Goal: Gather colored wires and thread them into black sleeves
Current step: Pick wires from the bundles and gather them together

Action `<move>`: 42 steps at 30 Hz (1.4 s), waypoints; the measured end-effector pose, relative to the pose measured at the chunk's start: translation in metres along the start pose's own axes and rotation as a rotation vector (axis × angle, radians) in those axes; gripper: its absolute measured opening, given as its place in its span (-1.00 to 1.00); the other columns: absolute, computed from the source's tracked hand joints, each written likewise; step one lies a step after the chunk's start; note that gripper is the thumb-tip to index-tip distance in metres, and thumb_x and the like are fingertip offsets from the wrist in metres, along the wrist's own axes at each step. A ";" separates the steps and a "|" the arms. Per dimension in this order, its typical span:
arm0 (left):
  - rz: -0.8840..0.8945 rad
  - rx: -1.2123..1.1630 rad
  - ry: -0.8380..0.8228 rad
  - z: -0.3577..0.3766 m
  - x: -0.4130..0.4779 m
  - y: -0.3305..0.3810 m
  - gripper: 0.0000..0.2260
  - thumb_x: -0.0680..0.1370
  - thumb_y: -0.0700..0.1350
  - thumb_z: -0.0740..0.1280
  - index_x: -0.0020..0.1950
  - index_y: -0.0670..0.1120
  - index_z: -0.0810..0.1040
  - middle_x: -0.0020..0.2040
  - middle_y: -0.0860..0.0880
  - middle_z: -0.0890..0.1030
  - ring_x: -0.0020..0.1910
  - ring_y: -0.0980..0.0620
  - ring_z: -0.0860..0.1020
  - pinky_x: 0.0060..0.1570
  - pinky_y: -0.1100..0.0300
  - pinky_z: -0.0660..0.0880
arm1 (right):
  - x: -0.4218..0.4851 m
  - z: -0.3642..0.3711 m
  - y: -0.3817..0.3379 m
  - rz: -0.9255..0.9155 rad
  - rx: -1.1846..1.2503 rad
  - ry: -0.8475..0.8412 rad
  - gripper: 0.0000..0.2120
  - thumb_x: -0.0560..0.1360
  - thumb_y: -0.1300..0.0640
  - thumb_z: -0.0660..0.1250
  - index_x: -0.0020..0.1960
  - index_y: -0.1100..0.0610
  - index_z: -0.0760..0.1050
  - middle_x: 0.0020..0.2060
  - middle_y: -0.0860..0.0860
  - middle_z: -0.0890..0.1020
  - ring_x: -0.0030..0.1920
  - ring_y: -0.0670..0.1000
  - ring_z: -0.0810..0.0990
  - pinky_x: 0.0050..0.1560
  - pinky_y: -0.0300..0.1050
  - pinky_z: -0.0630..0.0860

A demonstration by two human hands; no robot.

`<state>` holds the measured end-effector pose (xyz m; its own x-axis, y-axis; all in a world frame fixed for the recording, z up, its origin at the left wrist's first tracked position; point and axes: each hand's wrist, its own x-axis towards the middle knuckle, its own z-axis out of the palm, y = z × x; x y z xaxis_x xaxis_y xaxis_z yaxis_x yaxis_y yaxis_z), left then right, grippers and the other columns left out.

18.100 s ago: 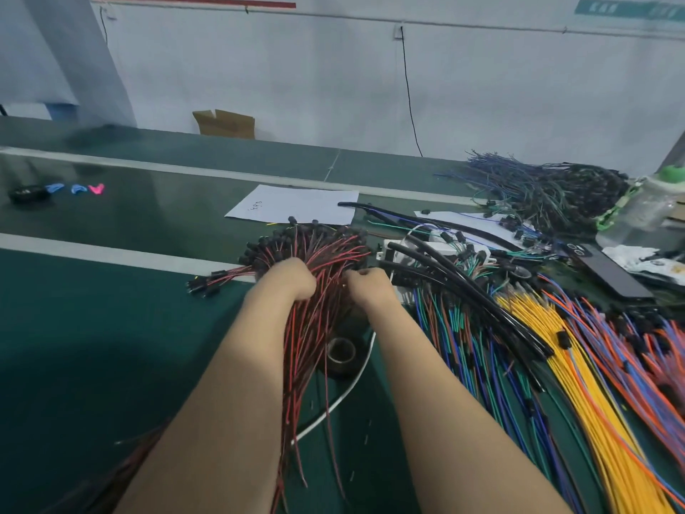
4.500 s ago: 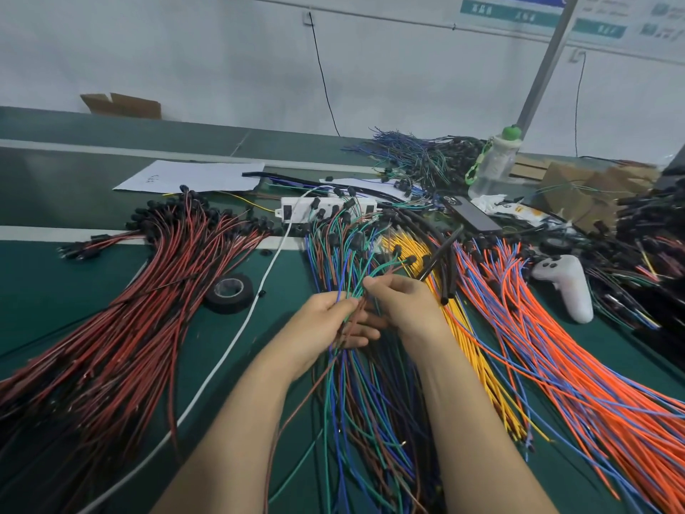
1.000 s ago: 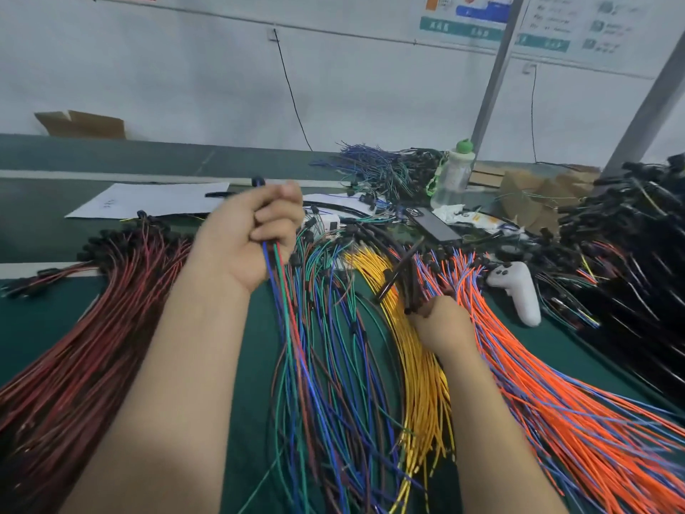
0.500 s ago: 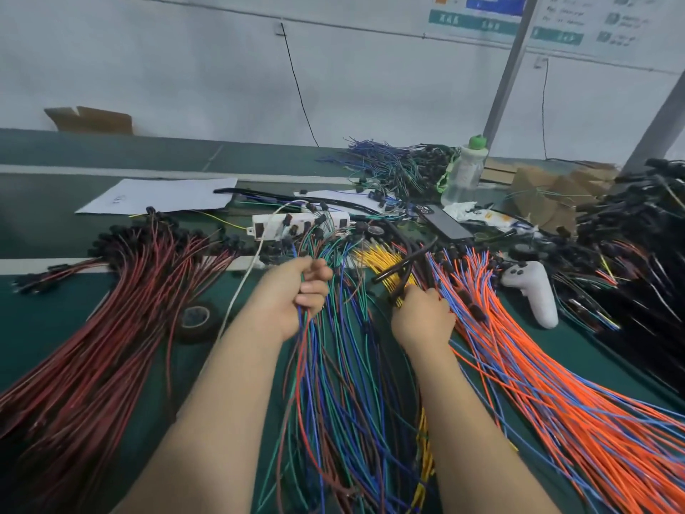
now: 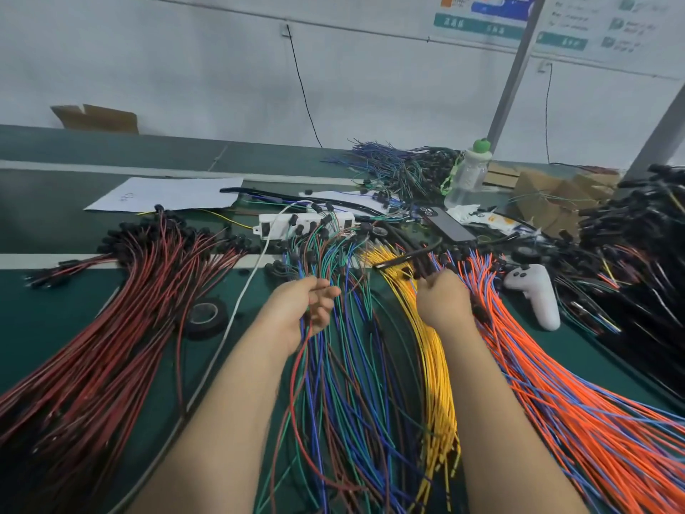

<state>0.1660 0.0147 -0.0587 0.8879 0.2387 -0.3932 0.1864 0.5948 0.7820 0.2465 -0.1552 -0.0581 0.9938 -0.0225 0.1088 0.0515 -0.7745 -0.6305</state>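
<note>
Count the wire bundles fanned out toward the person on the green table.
4: red-and-black wires far left, blue-green mixed wires at the left hand, yellow wires by the right hand, orange-and-blue wires far right. Other tangled heaps lie farther back.

Bare forearms (image 5: 230, 421), bare left grip (image 5: 296, 313), right grip (image 5: 444, 302).

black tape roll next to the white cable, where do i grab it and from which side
Pinch the ring wall of the black tape roll from straight above, one finger in the open core. It lies flat, hole up, with red wires close on its left and the white cable on its right.
</note>
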 end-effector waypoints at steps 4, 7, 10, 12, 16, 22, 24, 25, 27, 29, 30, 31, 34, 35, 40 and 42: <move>0.033 0.026 -0.055 0.016 -0.002 -0.009 -0.84 0.64 -0.18 0.14 0.13 -0.20 0.45 -0.13 -0.13 0.64 -0.43 0.08 0.60 -0.40 0.23 0.56 | -0.035 0.000 -0.034 -0.217 0.294 -0.123 -0.89 0.52 0.21 0.26 -0.09 0.22 0.54 -0.28 0.06 0.58 -0.25 0.04 0.51 -0.20 -0.18 0.39; 0.068 0.066 -0.035 0.024 -0.005 -0.006 -0.74 0.66 -0.12 0.09 0.03 -0.18 0.54 -0.27 -0.08 0.64 -0.55 0.09 0.54 -0.60 0.36 0.41 | -0.067 0.007 -0.052 -0.396 0.325 -0.397 -0.87 0.50 0.27 0.28 -0.19 0.10 0.45 -0.36 0.01 0.61 -0.29 0.02 0.59 -0.13 -0.07 0.52; 0.069 -0.069 -0.056 0.019 -0.011 0.015 -0.74 0.65 -0.17 0.08 -0.14 -0.15 0.49 -0.57 0.04 0.46 -0.64 0.14 0.41 -0.62 0.38 0.32 | -0.071 -0.007 -0.048 -0.383 0.535 -0.580 -0.84 0.53 0.31 0.29 -0.17 0.14 0.39 -0.47 -0.06 0.59 -0.44 -0.09 0.55 -0.31 -0.22 0.52; 0.066 -0.335 -0.129 0.010 -0.020 0.039 -0.78 0.65 -0.21 0.07 -0.11 -0.21 0.45 -0.58 0.05 0.35 -0.66 0.18 0.32 -0.66 0.38 0.29 | -0.059 -0.023 -0.034 -0.315 0.555 -0.461 -0.92 0.54 0.26 0.30 -0.13 0.16 0.45 -0.37 -0.02 0.65 -0.36 -0.07 0.60 -0.31 -0.26 0.53; 0.196 -0.588 -0.290 0.002 -0.050 0.085 -0.72 0.64 -0.13 0.09 -0.13 -0.25 0.47 -0.49 0.01 0.33 -0.61 0.18 0.31 -0.67 0.41 0.25 | -0.026 -0.034 0.011 -0.038 -0.124 -0.127 -0.83 0.52 0.04 0.36 -0.03 0.15 0.57 -0.13 0.10 0.65 -0.05 0.13 0.60 0.01 -0.06 0.52; 0.269 -0.206 -0.325 0.024 -0.057 0.082 -0.78 0.65 -0.16 0.07 -0.16 -0.11 0.39 -0.45 0.07 0.35 -0.64 0.23 0.21 -0.73 0.42 0.14 | -0.012 -0.007 0.035 0.082 -0.296 -0.200 -0.77 0.53 0.02 0.32 0.05 0.18 0.51 -0.04 0.13 0.60 0.08 0.19 0.58 0.07 -0.02 0.49; 0.251 -0.097 -0.295 0.027 -0.050 0.068 -0.80 0.65 -0.18 0.07 -0.12 -0.15 0.41 -0.48 0.06 0.39 -0.65 0.24 0.20 -0.73 0.44 0.12 | -0.006 -0.007 0.038 0.081 -0.307 -0.221 -0.77 0.56 0.02 0.29 -0.01 0.20 0.52 -0.14 0.14 0.55 0.02 0.19 0.59 -0.06 -0.09 0.43; 0.239 -0.048 -0.282 0.027 -0.047 0.061 -0.80 0.65 -0.19 0.08 -0.09 -0.17 0.42 -0.48 0.05 0.41 -0.65 0.24 0.21 -0.73 0.43 0.13 | -0.002 -0.008 0.039 0.089 -0.297 -0.225 -0.75 0.56 0.03 0.28 0.01 0.22 0.54 -0.15 0.16 0.56 -0.01 0.18 0.59 -0.09 -0.10 0.42; 0.212 0.046 -0.242 0.027 -0.040 0.046 -0.81 0.65 -0.19 0.10 -0.06 -0.20 0.45 -0.47 0.02 0.47 -0.64 0.23 0.23 -0.72 0.42 0.16 | -0.002 -0.011 0.039 0.118 -0.233 -0.187 -0.77 0.56 0.13 0.26 0.06 0.28 0.55 -0.10 0.20 0.61 -0.08 0.18 0.57 -0.14 -0.10 0.44; 0.186 0.133 -0.182 0.029 -0.035 0.032 -0.82 0.65 -0.18 0.11 -0.04 -0.21 0.47 -0.44 -0.01 0.55 -0.62 0.22 0.29 -0.69 0.41 0.23 | -0.004 -0.017 0.036 0.112 -0.121 -0.025 -0.78 0.57 0.21 0.21 0.05 0.35 0.52 -0.02 0.28 0.62 -0.04 0.22 0.57 -0.14 -0.09 0.39; 0.180 0.169 -0.150 0.032 -0.034 0.026 -0.82 0.65 -0.18 0.12 -0.03 -0.21 0.47 -0.40 -0.03 0.60 -0.60 0.20 0.36 -0.66 0.39 0.31 | -0.006 -0.020 0.030 0.094 -0.023 0.087 -0.79 0.59 0.20 0.19 0.05 0.35 0.50 0.00 0.29 0.61 -0.01 0.23 0.57 -0.13 -0.09 0.37; 0.181 0.191 -0.128 0.035 -0.033 0.020 -0.82 0.65 -0.18 0.12 -0.02 -0.20 0.47 -0.34 -0.07 0.64 -0.54 0.16 0.45 -0.59 0.35 0.43 | -0.009 -0.023 0.022 0.068 0.112 0.169 -0.80 0.61 0.19 0.17 0.05 0.32 0.48 -0.02 0.28 0.61 -0.02 0.21 0.57 -0.12 -0.07 0.37; 0.212 0.235 -0.142 0.048 -0.032 0.003 -0.82 0.66 -0.14 0.11 0.05 -0.17 0.48 -0.07 -0.11 0.66 -0.24 0.04 0.61 -0.25 0.16 0.62 | -0.020 -0.027 -0.018 -0.007 0.627 0.086 -0.79 0.61 0.22 0.17 -0.19 0.21 0.45 -0.33 0.12 0.55 -0.34 0.05 0.49 -0.28 -0.08 0.43; 0.232 0.267 -0.160 0.053 -0.032 -0.001 -0.81 0.66 -0.12 0.10 0.09 -0.14 0.48 -0.04 -0.08 0.64 -0.21 0.04 0.61 -0.23 0.15 0.61 | -0.023 -0.027 -0.034 0.000 0.830 0.010 -0.72 0.60 0.26 0.16 -0.27 0.19 0.42 -0.42 0.06 0.48 -0.43 -0.01 0.44 -0.37 -0.14 0.42; 0.490 0.672 -0.061 0.064 -0.031 -0.004 -0.78 0.66 -0.11 0.07 -0.05 -0.08 0.48 -0.22 -0.12 0.56 -0.32 -0.08 0.54 -0.19 0.01 0.56 | -0.025 -0.027 -0.082 0.152 1.178 -0.145 -0.68 0.55 0.33 0.18 -0.36 0.14 0.31 -0.48 0.07 0.31 -0.46 -0.01 0.29 -0.45 -0.21 0.24; 0.591 0.811 0.024 0.065 -0.033 0.003 -0.75 0.66 -0.07 0.06 -0.08 -0.11 0.45 -0.20 -0.29 0.55 -0.27 -0.26 0.51 -0.15 -0.08 0.49 | -0.024 -0.027 -0.084 0.080 1.004 -0.152 -0.69 0.55 0.30 0.21 -0.36 0.13 0.34 -0.46 0.07 0.32 -0.41 -0.01 0.27 -0.37 -0.18 0.19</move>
<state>0.1645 -0.0410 -0.0120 0.9234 0.3479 0.1620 -0.0435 -0.3246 0.9449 0.2161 -0.1071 0.0127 0.9964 0.0835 -0.0164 -0.0260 0.1155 -0.9930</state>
